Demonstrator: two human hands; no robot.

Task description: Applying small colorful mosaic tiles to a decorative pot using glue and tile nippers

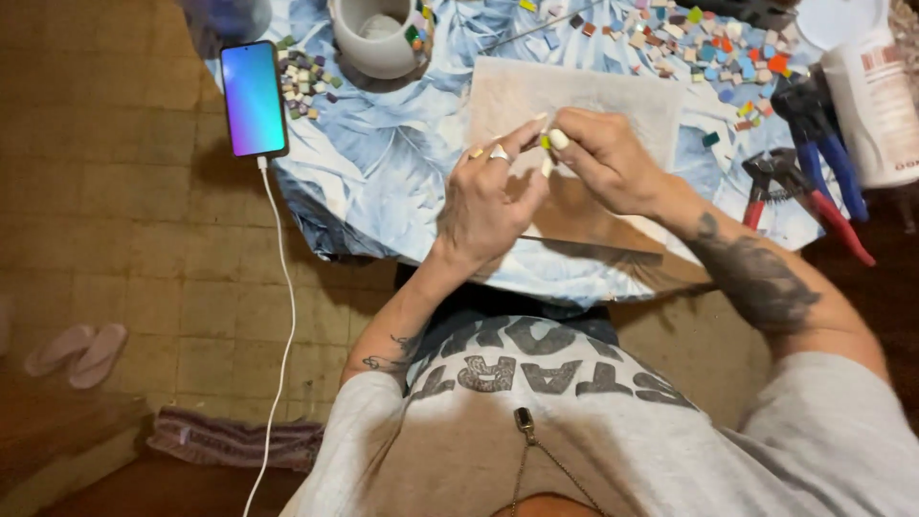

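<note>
Round bench (383, 206) draped in a blue-and-white leaf-print cloth, filling the upper middle of the view. On it, near the centre, a pale rectangular board (584, 96) with a whitish coated face, its near edge overhanging toward the lap. Farther off, a white ceramic pot (375, 43) at the far edge; at the right, a white plastic bottle (876, 105) lying beside blue-handled nippers (823, 144) and red-handled nippers (799, 196). At the left edge, a lit smartphone (254, 98) on a white cable. Scattered coloured mosaic tiles (713, 43) at the far right, a smaller heap (304, 81) next to the phone.

Over the board, left hand (488, 201) and right hand (603, 158) meeting fingertip to fingertip. Small yellow-green tile chip (546, 142) pinched right between them, above the board's near-left part, apparently not touching it. Right grip clenched on the chip between thumb and forefinger; left grip closed against it from the other side, with a thin pale stick-like piece (531, 124) seemingly in those fingers, too small to tell for sure.

Best done with wrists steady, chip kept level, pressure light at its edges, fingers clear of the coated face.
</note>
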